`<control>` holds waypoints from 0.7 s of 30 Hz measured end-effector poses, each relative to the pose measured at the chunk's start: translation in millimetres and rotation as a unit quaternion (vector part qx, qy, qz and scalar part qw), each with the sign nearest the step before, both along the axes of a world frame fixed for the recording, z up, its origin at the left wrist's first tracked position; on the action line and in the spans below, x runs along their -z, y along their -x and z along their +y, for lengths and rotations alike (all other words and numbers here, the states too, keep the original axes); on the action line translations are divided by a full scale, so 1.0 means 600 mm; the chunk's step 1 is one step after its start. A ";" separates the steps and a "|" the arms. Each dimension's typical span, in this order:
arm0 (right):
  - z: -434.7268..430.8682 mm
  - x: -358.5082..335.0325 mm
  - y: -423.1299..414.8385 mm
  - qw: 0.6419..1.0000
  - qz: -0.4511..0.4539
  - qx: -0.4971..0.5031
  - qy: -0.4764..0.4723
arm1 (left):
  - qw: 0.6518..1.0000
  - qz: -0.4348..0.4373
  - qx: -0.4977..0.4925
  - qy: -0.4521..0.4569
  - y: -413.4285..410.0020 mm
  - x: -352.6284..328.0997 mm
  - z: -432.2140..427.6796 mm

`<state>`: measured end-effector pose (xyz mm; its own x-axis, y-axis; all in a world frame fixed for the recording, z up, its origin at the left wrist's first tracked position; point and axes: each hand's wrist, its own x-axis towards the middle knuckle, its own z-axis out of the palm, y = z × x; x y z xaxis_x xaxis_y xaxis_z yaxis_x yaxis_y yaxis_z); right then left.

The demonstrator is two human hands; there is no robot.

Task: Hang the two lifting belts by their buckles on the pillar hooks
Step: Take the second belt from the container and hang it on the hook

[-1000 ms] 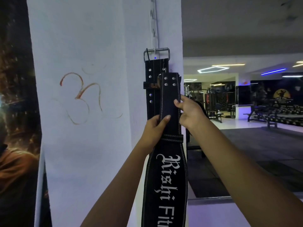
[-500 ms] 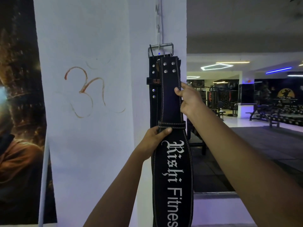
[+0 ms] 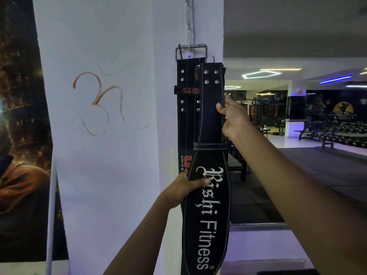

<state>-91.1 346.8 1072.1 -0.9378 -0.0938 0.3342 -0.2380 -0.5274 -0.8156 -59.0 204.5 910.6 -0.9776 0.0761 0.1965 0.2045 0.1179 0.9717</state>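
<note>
1. While one belt [image 3: 183, 116] already hangs by its metal buckle [image 3: 191, 51] on a hook of the white pillar [image 3: 111, 135], the second belt [image 3: 208, 195] is held up just in front of it.
2. Left hand [image 3: 183, 188] is closed round the second belt's wide part; right hand [image 3: 231, 118] pinches its narrow strap edge.
3. Its own buckle is hidden, so hooking appears still undone.

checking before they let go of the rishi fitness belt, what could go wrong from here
1. The Rishi Fitness belt has no buckle showing on a hook; if the left hand and right hand let go now, it may drop.
2. It overlaps the hung belt, so pushing upward could nudge that belt's buckle off its hook.
</note>
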 end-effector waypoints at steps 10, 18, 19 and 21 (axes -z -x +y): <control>0.008 0.001 0.012 1.000 0.016 0.011 -0.013 | 0.999 0.014 -0.027 -0.039 0.013 0.000 0.008; 0.013 0.015 0.024 1.000 0.018 0.019 -0.017 | 0.996 0.053 0.013 -0.077 0.012 -0.061 0.006; 0.012 0.018 0.023 1.000 0.019 0.018 -0.016 | 0.992 0.083 0.017 -0.090 0.015 -0.097 0.014; 0.011 0.027 0.018 0.999 0.027 0.004 -0.018 | 0.985 0.138 0.008 -0.104 0.021 -0.167 0.035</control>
<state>-101.8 353.6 1055.8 -0.9194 -0.0996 0.3804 -0.2856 -0.4958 -0.8201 -71.7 225.3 1010.6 -0.8839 0.0218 0.4672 0.4641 -0.0834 0.8819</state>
